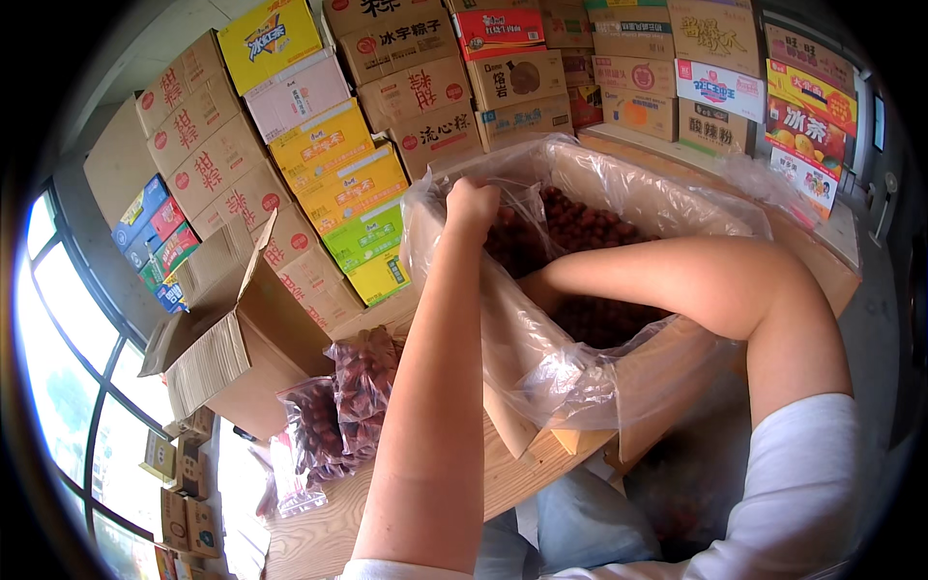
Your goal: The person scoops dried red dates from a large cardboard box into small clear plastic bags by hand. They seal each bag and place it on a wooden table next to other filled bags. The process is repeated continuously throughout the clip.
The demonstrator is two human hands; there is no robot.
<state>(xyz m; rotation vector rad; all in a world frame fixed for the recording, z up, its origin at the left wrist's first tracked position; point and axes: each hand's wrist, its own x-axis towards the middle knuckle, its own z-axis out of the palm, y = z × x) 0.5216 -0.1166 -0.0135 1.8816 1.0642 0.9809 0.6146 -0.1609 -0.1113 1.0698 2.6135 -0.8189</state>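
Observation:
A large cardboard box (pixel 696 217) with a transparent plastic liner (pixel 573 377) folded over its rim stands before me. Dark red dried fruits, which look like jujubes (pixel 587 221), lie inside it. My left hand (pixel 473 206) is closed in a fist on transparent plastic at the box's left side. Whether that plastic is the liner or a separate bag, I cannot tell. My right hand (pixel 540 290) reaches down into the box among the jujubes, below the left hand. Its fingers are hidden in shadow.
Filled transparent bags of jujubes (pixel 362 384) lie on the wooden table (pixel 319 544), left of my left forearm. Behind them stands an open cardboard carton (pixel 268 348) with raised flaps. Stacked printed cartons (pixel 348 167) line the back. Crumpled plastic (pixel 768 181) lies at the right.

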